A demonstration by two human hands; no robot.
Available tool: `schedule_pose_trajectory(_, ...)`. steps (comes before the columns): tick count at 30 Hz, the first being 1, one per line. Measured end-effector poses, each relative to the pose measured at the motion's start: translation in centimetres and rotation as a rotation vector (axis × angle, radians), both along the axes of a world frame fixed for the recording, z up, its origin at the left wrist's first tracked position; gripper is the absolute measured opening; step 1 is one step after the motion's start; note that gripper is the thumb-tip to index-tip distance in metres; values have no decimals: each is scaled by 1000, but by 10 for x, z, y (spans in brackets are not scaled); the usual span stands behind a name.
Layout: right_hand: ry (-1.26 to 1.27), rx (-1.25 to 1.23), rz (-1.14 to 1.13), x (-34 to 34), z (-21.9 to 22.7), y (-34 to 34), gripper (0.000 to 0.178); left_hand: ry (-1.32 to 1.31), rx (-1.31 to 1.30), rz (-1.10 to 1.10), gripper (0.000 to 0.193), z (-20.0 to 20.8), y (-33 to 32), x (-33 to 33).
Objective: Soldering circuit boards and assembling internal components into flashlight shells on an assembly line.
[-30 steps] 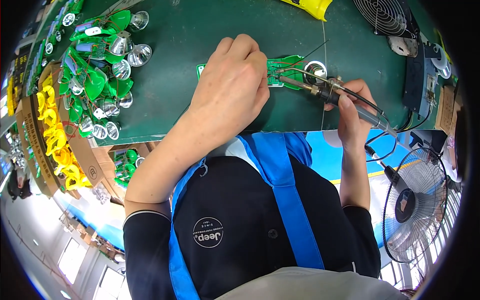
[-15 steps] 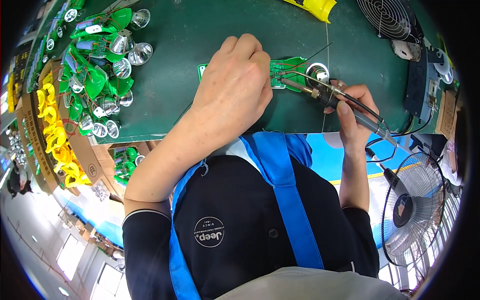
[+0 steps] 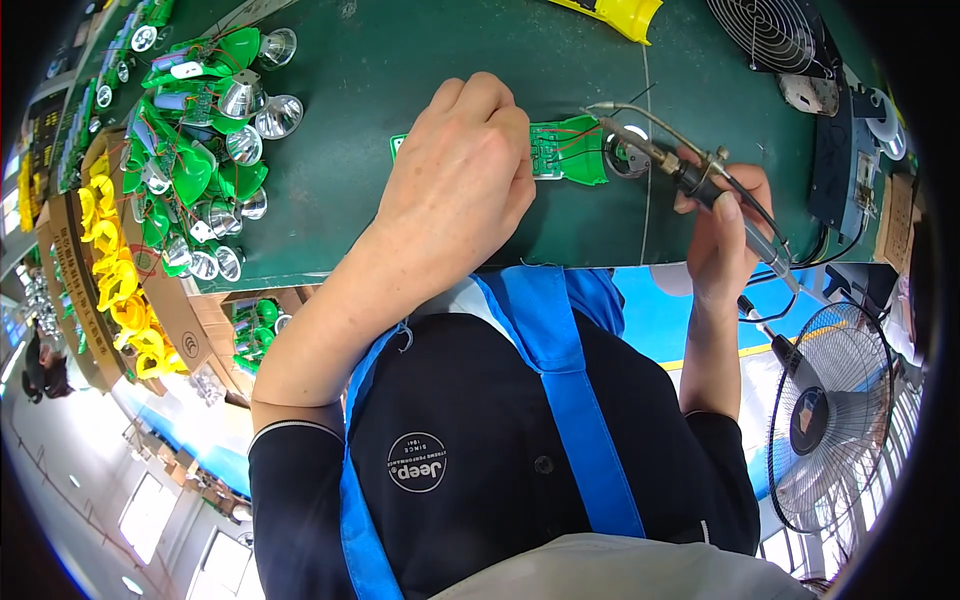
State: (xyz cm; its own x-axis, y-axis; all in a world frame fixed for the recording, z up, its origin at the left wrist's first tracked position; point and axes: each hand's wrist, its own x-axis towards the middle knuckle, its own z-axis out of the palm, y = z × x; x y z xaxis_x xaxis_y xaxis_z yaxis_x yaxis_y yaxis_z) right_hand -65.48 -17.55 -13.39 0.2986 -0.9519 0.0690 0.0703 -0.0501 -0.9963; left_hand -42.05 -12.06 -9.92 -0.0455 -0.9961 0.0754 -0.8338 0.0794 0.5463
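Iron (image 3: 688, 180) is pinched in the right hand (image 3: 722, 222); left hand (image 3: 455, 165) bends over the board (image 3: 545, 152), grip too hidden to tell.

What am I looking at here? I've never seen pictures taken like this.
These are a person's own bare hands, seen by a wide fisheye camera worn on their head and looking down, so straight edges bend. On the green bench, the left hand covers part of a green housing with a circuit board; its grip is hidden. The right hand holds a soldering iron, its tip near the housing's right end. Similar green parts lie heaped at the left.
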Motion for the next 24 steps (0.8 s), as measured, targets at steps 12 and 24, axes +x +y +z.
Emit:
schedule_pose_trajectory(12,13,-352,-25,11,13,-46,38,5,28,0,10,3,-2,0)
schedule_pose_trajectory(24,-3,-423,63,53,2,-83,30,241,-42,-112,14,-2,-37,-5)
